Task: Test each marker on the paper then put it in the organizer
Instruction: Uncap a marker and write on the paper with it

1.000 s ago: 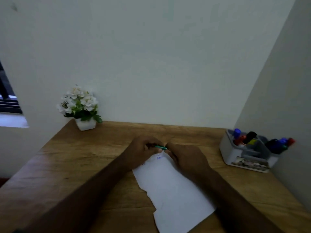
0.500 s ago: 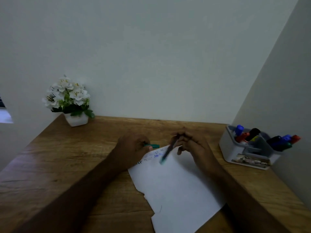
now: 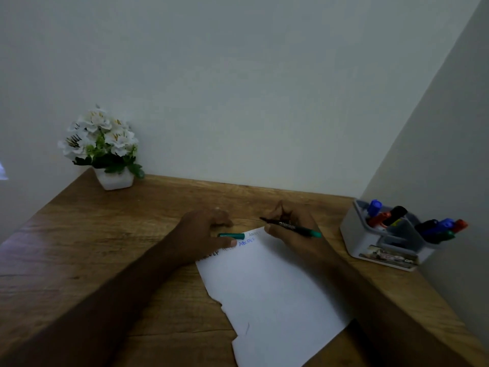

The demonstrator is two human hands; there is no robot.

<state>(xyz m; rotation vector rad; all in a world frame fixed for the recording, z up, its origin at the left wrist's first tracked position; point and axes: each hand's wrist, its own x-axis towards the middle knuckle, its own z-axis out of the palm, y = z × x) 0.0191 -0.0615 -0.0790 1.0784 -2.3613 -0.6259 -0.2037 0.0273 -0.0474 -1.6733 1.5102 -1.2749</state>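
A white sheet of paper (image 3: 272, 292) with a torn left edge lies on the wooden desk, with blue and dark lettering along its top edge. My right hand (image 3: 293, 229) grips an uncapped green marker (image 3: 291, 225), its dark tip pointing left above the paper's top corner and its green end pointing right. My left hand (image 3: 203, 234) rests on the paper's top left corner and pinches the green cap (image 3: 232, 236). A white and grey organizer (image 3: 370, 242) stands at the right against the side wall, holding several blue, red, black and green markers.
A small white pot of white flowers (image 3: 105, 152) stands in the far left corner of the desk (image 3: 105, 234). Walls close off the back and the right side. The desk's left edge runs diagonally at the left.
The marker came apart from its cap. My right hand turned the marker from tip-down on the paper to lying nearly level, tip to the left; the left hand keeps the cap.
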